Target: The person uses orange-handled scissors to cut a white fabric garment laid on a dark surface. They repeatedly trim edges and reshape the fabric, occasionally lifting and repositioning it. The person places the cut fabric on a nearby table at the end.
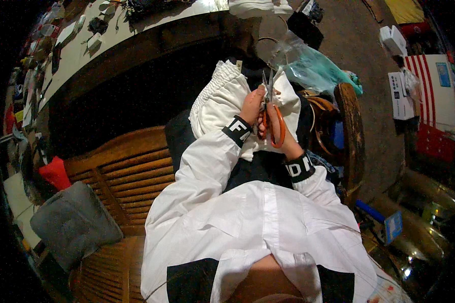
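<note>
A white garment [213, 108] with a gathered, elastic-looking edge is spread over my lap. My left hand [252, 107] is closed on a bunched part of its cloth, near the middle. In my right hand [285, 140] is a pair of scissors [281, 127] with orange handles. The metal blades point away from me, slightly apart, right beside my left fingertips. Whether cloth lies between the blades is hard to make out. A small pale tag [238, 65] sticks up at the garment's far edge. Part of the cloth under both hands is hidden.
I sit on a slatted wooden bench [131, 164] with a wooden armrest [350, 131] at my right. A grey cushion [76, 222] lies to the left. Beyond the garment is a clear and teal plastic bag [316, 68]. A long table [119, 31] with small items runs across the far left.
</note>
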Demonstrator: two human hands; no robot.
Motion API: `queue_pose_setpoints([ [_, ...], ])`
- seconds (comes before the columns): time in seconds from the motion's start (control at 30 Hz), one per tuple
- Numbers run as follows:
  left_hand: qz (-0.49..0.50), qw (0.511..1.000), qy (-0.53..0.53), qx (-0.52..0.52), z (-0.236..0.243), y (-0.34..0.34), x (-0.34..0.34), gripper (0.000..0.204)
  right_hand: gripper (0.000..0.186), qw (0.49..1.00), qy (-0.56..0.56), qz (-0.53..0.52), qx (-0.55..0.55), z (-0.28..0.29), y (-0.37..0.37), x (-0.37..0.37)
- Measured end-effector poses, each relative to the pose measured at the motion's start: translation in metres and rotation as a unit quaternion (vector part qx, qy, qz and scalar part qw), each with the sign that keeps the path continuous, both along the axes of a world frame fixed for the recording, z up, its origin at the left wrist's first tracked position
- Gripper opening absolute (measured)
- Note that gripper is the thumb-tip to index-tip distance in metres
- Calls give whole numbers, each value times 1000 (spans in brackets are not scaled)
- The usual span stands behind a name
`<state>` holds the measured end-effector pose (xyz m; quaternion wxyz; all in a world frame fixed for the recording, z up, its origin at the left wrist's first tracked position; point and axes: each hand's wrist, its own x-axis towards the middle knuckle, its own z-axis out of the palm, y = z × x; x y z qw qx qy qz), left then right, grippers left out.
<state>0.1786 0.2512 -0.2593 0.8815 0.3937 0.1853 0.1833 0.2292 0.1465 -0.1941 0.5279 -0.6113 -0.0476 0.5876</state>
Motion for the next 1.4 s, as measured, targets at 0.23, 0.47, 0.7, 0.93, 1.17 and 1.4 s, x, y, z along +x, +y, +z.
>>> queue_pose_setpoints([
  [0.23,117,971,-75,-196,14,3,-1,32,27,989,-80,69,100,34,-41,0],
  [0.47,291,955,34,38,4,0,22,29,26,964,-242,-100,-29,16,-90,7],
  [0.7,136,969,199,56,41,2,7,40,33,892,-418,-130,-114,-18,-116,22],
  [0.93,16,931,338,136,6,17,9,42,63,896,-393,-111,-175,-33,-116,31],
  [1.17,34,976,213,-10,17,10,20,28,56,893,-420,-84,-136,-32,-114,18],
  [1.4,77,995,43,-36,27,24,16,23,36,866,-482,-123,-52,-24,-116,28],
])
